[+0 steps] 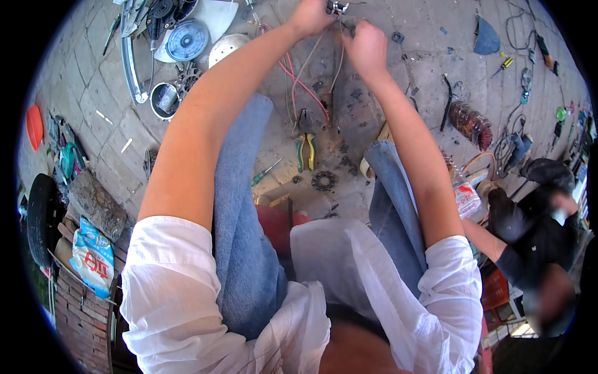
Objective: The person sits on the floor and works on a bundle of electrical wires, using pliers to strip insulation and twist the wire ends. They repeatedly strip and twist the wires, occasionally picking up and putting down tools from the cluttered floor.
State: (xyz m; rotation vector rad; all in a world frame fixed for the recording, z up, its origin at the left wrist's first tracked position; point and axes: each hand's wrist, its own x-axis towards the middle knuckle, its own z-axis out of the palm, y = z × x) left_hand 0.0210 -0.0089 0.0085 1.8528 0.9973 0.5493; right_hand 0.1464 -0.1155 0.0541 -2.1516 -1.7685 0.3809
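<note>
At the top edge, my left hand is closed on a small dark and shiny metal part, cut off by the picture's rim. My right hand is closed close beside it, fingertips pinched near a thin tan wire; what exactly they hold is too small to make out. Pink wires run across the ground below my left hand. Between my knees lie pliers with green and yellow handles, a green-handled screwdriver and a dark toothed ring.
Fan parts with a round blue-grey disc lie at the far left. A reddish-brown wire coil and a yellow screwdriver are to the right. Another person sits close at my right. A rough stone and a printed bag stand left.
</note>
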